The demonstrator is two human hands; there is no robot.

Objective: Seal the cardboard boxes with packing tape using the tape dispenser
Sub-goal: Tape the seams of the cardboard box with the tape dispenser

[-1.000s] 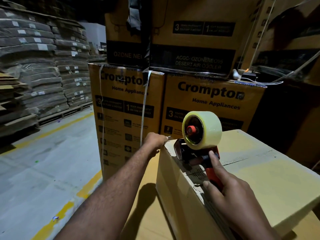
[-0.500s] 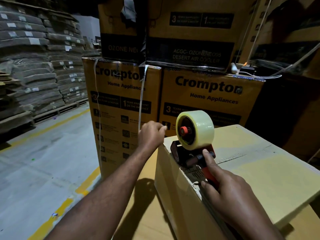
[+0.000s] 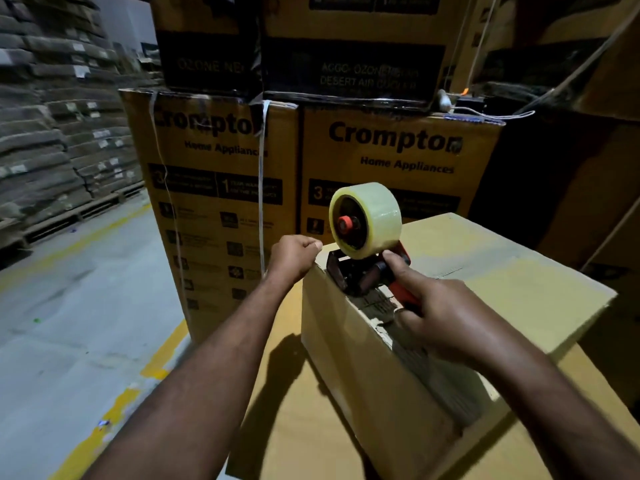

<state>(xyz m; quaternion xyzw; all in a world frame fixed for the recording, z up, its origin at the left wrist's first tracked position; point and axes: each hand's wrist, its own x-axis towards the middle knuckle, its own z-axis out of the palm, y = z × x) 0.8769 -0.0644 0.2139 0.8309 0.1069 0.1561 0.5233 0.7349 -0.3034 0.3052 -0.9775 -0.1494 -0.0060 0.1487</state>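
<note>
**Right hand** (image 3: 446, 323), lower right of frame: wrapping round the red handle of the tape dispenser (image 3: 363, 275), with the forefinger reaching forward beneath the tape roll (image 3: 370, 216).

**Tape dispenser**, centre of frame: sitting mouth-down on the upper left edge of the cardboard box (image 3: 519, 289), close to its far corner, and carrying the roll upright above.

**Left hand** (image 3: 294, 258), just left of the dispenser: curling at that far corner, thumb against forefinger, and touching the box edge. Seemingly pinning down a clear tape end, though cannot tell what, if anything, is being pinched.

**Cardboard box**: resting on a wider cardboard sheet (image 3: 294, 427), lower centre, and showing torn label scraps along the edge behind the dispenser's mouth.

**Step, as judged**: anchoring a strip at the far corner, ready for drawing toward the lower right.

**Handling, as judged:**
- Pressing the left thumb firmly on the tape end before pulling.
- Drawing the dispenser low and flat, so as to be rubbing the tape down along the whole run.
- Tracking straight along the edge, not drifting onto the side wall.
- Bearing down harder over the torn label scraps, where tape is probably gripping worst.
- Bracing the box against sliding on the sheet.

**Crompton cartons** (image 3: 398, 150), upper centre: standing stacked behind the box.

**Floor** (image 3: 86, 306), left of frame: carrying a yellow line.

**Palletised stacks** (image 3: 52, 133), upper left: rising beyond the floor.
</note>
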